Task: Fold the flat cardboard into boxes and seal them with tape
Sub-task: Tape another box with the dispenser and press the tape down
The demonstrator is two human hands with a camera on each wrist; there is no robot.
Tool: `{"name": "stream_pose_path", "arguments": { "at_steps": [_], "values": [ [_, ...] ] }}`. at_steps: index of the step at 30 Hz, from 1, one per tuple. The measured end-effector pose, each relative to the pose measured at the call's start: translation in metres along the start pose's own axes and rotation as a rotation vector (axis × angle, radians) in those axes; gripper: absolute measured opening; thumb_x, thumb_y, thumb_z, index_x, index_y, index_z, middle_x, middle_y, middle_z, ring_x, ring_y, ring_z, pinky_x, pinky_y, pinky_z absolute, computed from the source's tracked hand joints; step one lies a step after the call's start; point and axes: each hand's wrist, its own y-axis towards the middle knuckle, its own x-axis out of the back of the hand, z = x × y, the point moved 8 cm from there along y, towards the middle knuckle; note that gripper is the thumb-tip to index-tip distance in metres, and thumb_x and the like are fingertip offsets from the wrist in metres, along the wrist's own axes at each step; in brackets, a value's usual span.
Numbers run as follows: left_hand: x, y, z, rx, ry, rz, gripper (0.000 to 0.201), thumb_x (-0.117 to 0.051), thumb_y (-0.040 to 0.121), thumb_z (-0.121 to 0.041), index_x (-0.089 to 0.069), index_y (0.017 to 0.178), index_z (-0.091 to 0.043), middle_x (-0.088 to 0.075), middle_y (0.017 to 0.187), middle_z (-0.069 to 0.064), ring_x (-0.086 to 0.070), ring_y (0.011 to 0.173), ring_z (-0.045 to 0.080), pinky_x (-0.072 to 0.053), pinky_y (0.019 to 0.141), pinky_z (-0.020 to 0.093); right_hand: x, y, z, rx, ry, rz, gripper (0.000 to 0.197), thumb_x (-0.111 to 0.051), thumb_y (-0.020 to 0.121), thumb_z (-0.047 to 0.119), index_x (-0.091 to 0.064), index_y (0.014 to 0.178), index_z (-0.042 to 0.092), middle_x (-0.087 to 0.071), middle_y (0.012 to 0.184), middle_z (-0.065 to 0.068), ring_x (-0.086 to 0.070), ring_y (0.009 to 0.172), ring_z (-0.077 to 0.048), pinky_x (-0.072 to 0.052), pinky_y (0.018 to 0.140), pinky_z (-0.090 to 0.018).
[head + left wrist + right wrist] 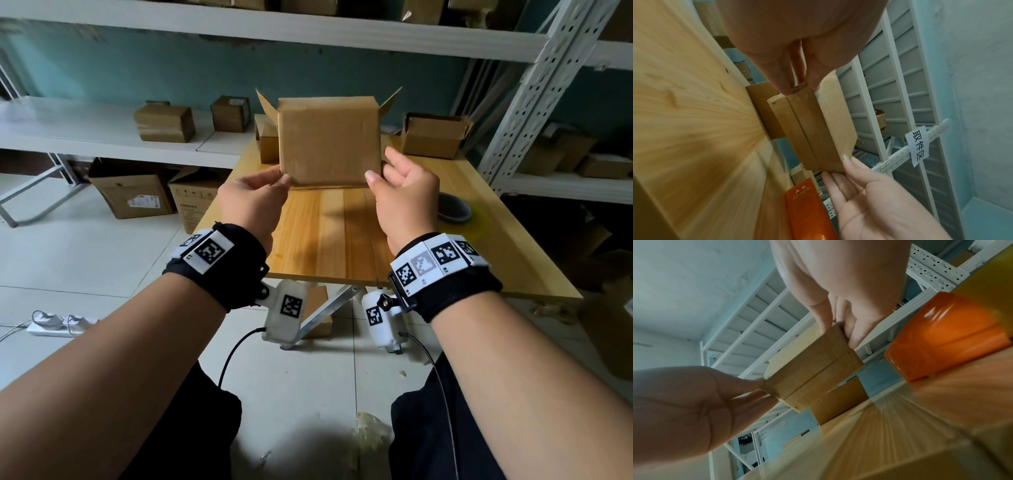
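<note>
Cardboard box, matte brown, rectangular, with pointed open flaps

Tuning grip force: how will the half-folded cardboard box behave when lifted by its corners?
Probably light: left hand and right hand carry the cardboard box by fingertip pinches at its lower corners. May flex: bottom flaps show no tape, top flaps stand open.

Place: we take this for a parcel stockroom.
Racks: white slotted-steel shelving stands beyond and right of our right hand.
Stock: small cartons sit on the shelf beyond our left hand; bigger cartons rest on the tiled floor left of it.
Sign: a paper label reading 取件区 hangs on a rack post.
Bench: a wooden table lies under both hands.
</note>
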Motion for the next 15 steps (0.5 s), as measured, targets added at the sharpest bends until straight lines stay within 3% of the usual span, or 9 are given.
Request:
{"name": "stream_pose_path", "arguments": {
  "at_steps": [2,4,6,9,11,12,13,15],
  "values": [
    [-0.003,0.0,0.0,-0.025,0.03,-0.002,0.014,-0.082,0.089,-0.005,-0.079,0.093,-0.018,-0.079,0.097,0.005,-0.077,0.099,0.021,-0.062,0.093,0.034,0.001,0.0,-0.002,-0.036,0.008,-0.001,0.057,-0.071,0.098,0.008,-0.053,0.152,0.017,-0.061,0.148,-0.005,-0.061,0.133,-0.013,-0.046,0.086,-0.008],
    [-0.005,-0.002,-0.003,-0.052,0.043,0.007,0.021,-0.081,0.089,-0.002,-0.077,0.085,-0.023,-0.079,0.096,0.0,-0.076,0.097,0.016,-0.061,0.089,0.028,0.003,0.0,-0.001,-0.044,0.005,0.003,0.061,-0.071,0.098,0.005,-0.05,0.154,0.015,-0.058,0.152,-0.007,-0.059,0.136,-0.016,-0.048,0.091,-0.013],
    [-0.006,-0.002,-0.005,-0.075,0.039,0.0,0.019,-0.081,0.088,-0.002,-0.078,0.087,-0.02,-0.079,0.099,0.002,-0.076,0.098,0.017,-0.061,0.088,0.028,0.002,-0.001,0.0,-0.051,-0.008,0.018,0.063,-0.072,0.097,0.007,-0.048,0.155,0.014,-0.061,0.147,-0.003,-0.061,0.132,-0.017,-0.049,0.097,-0.02],
    [-0.007,-0.004,-0.007,-0.112,0.017,0.008,0.016,-0.082,0.086,0.0,-0.08,0.094,-0.014,-0.08,0.101,0.008,-0.077,0.098,0.021,-0.063,0.09,0.033,-0.003,-0.002,0.0,-0.049,-0.004,0.063,0.059,-0.076,0.095,0.037,-0.057,0.147,0.019,-0.067,0.131,0.01,-0.061,0.123,-0.011,-0.049,0.102,-0.028],
    [-0.007,-0.004,-0.011,-0.161,0.042,0.021,0.016,-0.083,0.085,0.0,-0.08,0.093,-0.013,-0.08,0.1,0.009,-0.078,0.095,0.021,-0.063,0.089,0.035,-0.003,-0.001,-0.002,-0.095,0.07,0.057,0.068,-0.072,0.085,0.07,-0.065,0.132,0.021,-0.068,0.123,0.004,-0.06,0.117,-0.017,-0.048,0.101,-0.034],
    [-0.007,-0.005,-0.014,-0.189,0.067,0.031,0.015,-0.084,0.085,-0.001,-0.08,0.094,-0.011,-0.08,0.099,0.009,-0.078,0.093,0.019,-0.063,0.087,0.034,-0.001,0.001,-0.002,-0.108,0.103,0.043,0.069,-0.068,0.08,0.079,-0.069,0.114,0.019,-0.07,0.109,-0.001,-0.063,0.107,-0.023,-0.053,0.099,-0.04],
    [-0.006,-0.005,-0.016,-0.213,0.109,0.036,0.015,-0.085,0.084,-0.004,-0.08,0.097,-0.01,-0.08,0.096,0.007,-0.078,0.089,0.016,-0.063,0.084,0.032,0.0,0.002,-0.003,-0.115,0.132,0.035,0.074,-0.066,0.079,0.081,-0.069,0.104,0.011,-0.072,0.102,-0.009,-0.067,0.102,-0.03,-0.057,0.099,-0.049],
    [-0.003,-0.003,-0.017,-0.228,0.213,0.031,0.013,-0.087,0.085,-0.016,-0.08,0.096,-0.012,-0.08,0.09,0.003,-0.075,0.078,0.012,-0.062,0.075,0.03,0.0,0.001,-0.002,-0.12,0.193,0.035,0.075,-0.061,0.081,0.077,-0.067,0.1,0.004,-0.07,0.113,-0.025,-0.067,0.11,-0.042,-0.054,0.101,-0.062]
  ]
}}
